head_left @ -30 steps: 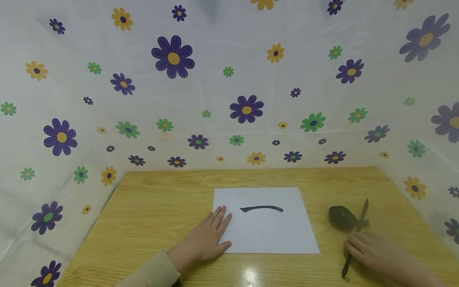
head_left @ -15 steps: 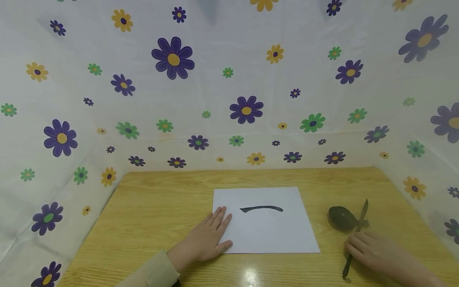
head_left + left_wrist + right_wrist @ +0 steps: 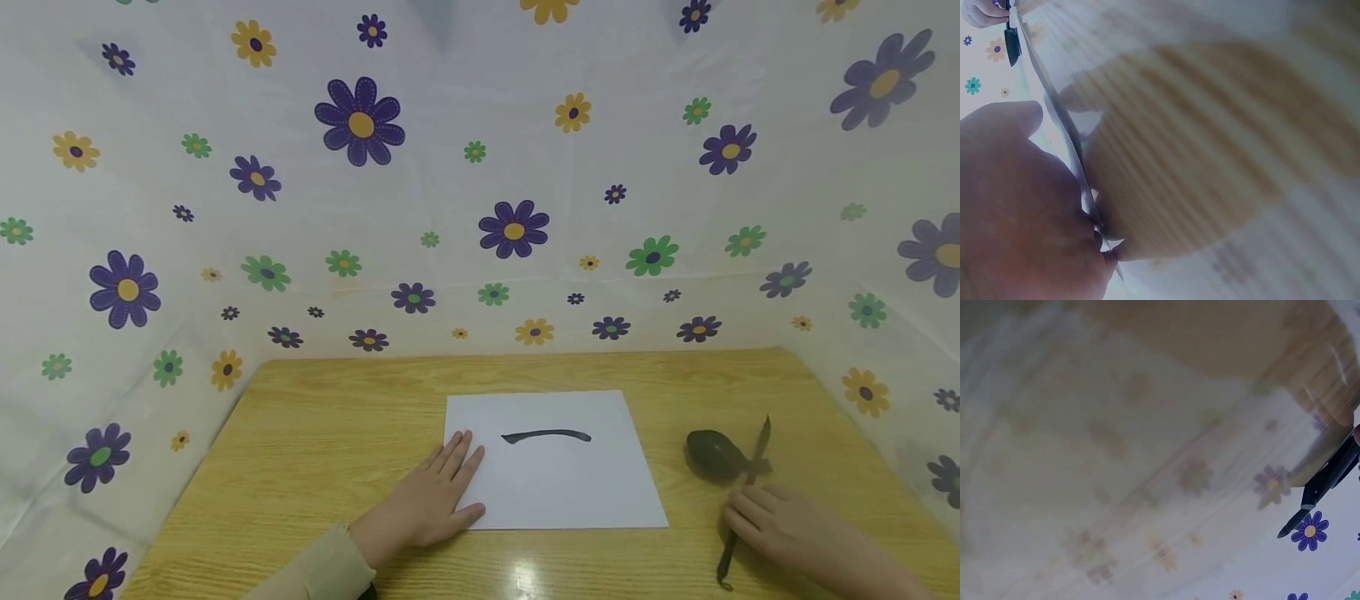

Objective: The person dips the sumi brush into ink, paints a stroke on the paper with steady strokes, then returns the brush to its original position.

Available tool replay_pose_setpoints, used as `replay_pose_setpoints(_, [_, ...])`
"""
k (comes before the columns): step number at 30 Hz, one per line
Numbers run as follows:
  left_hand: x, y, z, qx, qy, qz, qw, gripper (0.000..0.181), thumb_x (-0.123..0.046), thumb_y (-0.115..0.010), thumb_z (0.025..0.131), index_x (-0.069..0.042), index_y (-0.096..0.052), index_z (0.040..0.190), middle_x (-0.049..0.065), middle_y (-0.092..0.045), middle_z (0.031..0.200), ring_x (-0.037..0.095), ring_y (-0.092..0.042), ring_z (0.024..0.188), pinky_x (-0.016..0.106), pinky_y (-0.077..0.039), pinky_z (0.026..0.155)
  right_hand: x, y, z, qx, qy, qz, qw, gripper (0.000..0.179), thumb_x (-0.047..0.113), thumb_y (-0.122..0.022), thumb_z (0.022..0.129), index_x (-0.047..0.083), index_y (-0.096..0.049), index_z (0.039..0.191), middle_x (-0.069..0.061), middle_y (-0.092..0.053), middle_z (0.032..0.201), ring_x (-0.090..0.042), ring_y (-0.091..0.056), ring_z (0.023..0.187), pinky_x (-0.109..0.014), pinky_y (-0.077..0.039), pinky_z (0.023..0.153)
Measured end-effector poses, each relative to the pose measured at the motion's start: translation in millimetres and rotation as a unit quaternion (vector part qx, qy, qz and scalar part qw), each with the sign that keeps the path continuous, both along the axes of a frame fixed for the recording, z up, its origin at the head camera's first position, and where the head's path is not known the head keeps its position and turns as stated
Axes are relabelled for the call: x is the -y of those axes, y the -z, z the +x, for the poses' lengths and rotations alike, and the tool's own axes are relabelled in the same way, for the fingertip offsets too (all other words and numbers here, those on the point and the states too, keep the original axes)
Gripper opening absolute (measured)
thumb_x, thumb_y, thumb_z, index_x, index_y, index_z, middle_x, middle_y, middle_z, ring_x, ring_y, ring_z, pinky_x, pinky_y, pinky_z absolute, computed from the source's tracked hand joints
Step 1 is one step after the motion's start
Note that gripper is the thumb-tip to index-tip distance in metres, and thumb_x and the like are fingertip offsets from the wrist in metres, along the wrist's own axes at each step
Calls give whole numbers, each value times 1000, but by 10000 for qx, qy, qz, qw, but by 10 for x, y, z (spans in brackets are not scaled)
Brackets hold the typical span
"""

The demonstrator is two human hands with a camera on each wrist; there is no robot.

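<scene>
A white sheet of paper [image 3: 570, 492] lies mid-table, bearing one dark, slightly arched brush stroke [image 3: 547, 435]. My left hand [image 3: 431, 492] presses flat on its left edge, fingers spread; the left wrist view shows that hand [image 3: 1016, 206] along the sheet's edge. To the right, my right hand [image 3: 780, 525] grips the shaft of a dark calligraphy brush [image 3: 726, 557] with a loop at its end. The brush tip [image 3: 1293, 524] points away from me, past the narrow end of a dark oval dish [image 3: 712, 456]. My palm is hidden from above.
A glossy wooden table [image 3: 337, 417] reflects light. White cloth [image 3: 435, 167] printed with purple, yellow and green flowers walls the back and both sides.
</scene>
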State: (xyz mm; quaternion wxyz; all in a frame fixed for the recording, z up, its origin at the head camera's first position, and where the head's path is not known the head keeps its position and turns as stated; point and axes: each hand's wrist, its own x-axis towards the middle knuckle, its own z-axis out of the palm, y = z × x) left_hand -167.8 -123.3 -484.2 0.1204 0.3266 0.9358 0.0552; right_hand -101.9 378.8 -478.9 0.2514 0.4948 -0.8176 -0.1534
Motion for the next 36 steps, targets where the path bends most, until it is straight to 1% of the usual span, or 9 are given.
replay_pose_setpoints(3, [1,3,-6,-13,-3,1,10000,78,-56,-40,111,-7,-23,170,19,-11,179,34,-13,167,51,-23,135,1,-15,4,29,31,41,10000,75,12,5,114,12,-69,104,-4,-69,100,-17,-64,86,-32,-56,72])
replay_pose_setpoints(14, [-5,-8,-9,-40,-15,-34,10000,79,-56,-42,110,-6,-24,169,19,-13,178,33,-15,167,51,-25,134,-13,-27,-10,-213,-136,-150,9996,67,8,-1,115,12,-66,104,-3,-69,99,-16,-65,87,-32,-55,73])
replay_pose_setpoints(20, [-15,-5,-3,-36,-20,-29,10000,80,-57,-42,110,-6,-24,169,18,-13,179,33,-16,167,51,-25,134,-19,-34,-15,-114,-118,-115,9998,69,10,1,115,13,-67,103,-2,-69,98,-16,-64,86,-32,-56,72])
replay_pose_setpoints(23, [-18,-4,0,-41,-20,-12,10000,80,-57,-42,110,-6,-24,169,18,-13,179,33,-15,167,51,-25,134,-27,-30,-38,-184,-104,-73,9998,69,8,2,114,12,-66,102,-2,-69,96,-17,-64,84,-33,-57,72])
replay_pose_setpoints(27, [-22,-5,-6,-73,-29,15,10000,80,-56,-41,110,-6,-24,169,18,-12,179,33,-14,167,51,-25,134,-28,-34,-99,-346,-93,-114,9993,69,1,3,110,11,-65,98,-3,-66,91,-20,-64,81,-34,-57,70])
replay_pose_setpoints(30, [-24,-7,-6,-91,-33,33,9999,79,-55,-41,110,-6,-25,169,18,-12,179,34,-14,167,51,-25,134,-25,-65,-129,-326,-56,-150,9993,70,-1,3,108,12,-65,97,-2,-64,90,-20,-62,81,-33,-57,69])
replay_pose_setpoints(32, [-24,-11,-3,-97,-26,34,9999,78,-55,-41,111,-5,-25,169,18,-13,179,34,-15,167,51,-25,134,-19,-99,-141,-309,-52,-151,9994,63,-6,-5,103,12,-65,98,-3,-63,91,-20,-61,81,-33,-57,69])
replay_pose_setpoints(34, [-26,-18,1,-90,-19,49,9999,77,-55,-41,111,-6,-25,169,19,-14,178,34,-15,167,51,-25,134,-16,-142,-143,-248,-20,-123,9996,51,-9,-17,95,11,-63,99,-3,-62,92,-20,-59,81,-33,-56,69])
replay_pose_setpoints(36, [-28,-21,2,-79,-20,82,9999,76,-54,-40,111,-6,-25,169,19,-14,178,34,-15,167,51,-25,134,-12,-190,-141,-160,46,-60,9998,42,-8,-28,86,11,-63,101,-4,-61,93,-21,-59,82,-34,-56,69])
